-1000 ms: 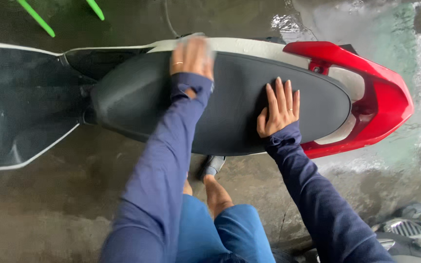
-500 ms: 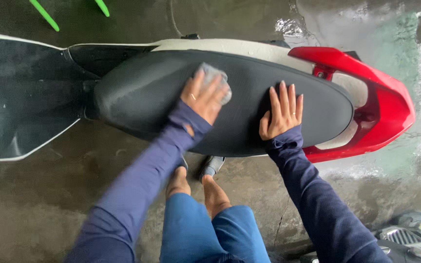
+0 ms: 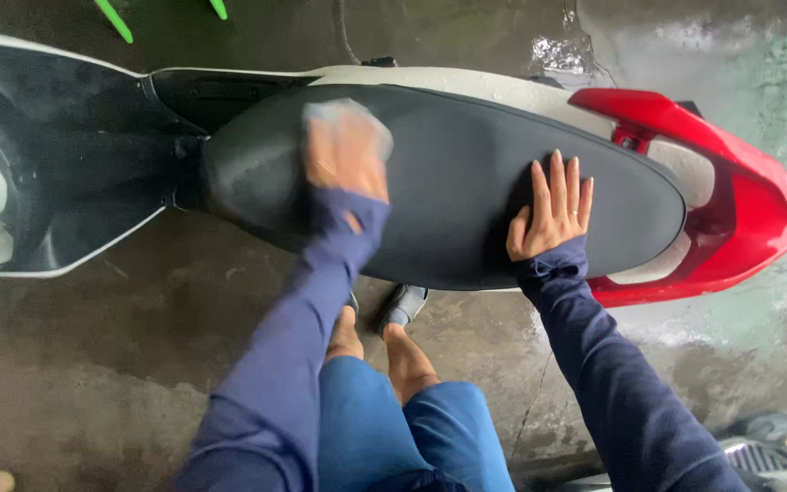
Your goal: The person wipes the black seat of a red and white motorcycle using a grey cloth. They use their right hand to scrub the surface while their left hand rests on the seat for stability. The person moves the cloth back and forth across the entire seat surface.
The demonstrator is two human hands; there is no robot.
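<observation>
A scooter lies across the view with a long black seat [image 3: 448,173], white side panels and a red tail [image 3: 740,191]. My left hand [image 3: 346,150] presses a pale cloth [image 3: 357,117] flat on the front half of the seat; the hand is blurred. My right hand [image 3: 553,210] rests palm down, fingers spread, on the rear half of the seat and holds nothing. Both arms wear dark blue sleeves.
My bare feet [image 3: 384,351] and blue trousers stand on wet concrete floor [image 3: 93,364] beside the scooter. The black footwell [image 3: 56,164] is at left. Green bars [image 3: 116,18] show at top left. A grey object [image 3: 776,451] sits at the bottom right.
My left hand has swept the cloth across the seat, from the far edge toward the middle and then left toward the seat's front. My right hand has stayed planted.
</observation>
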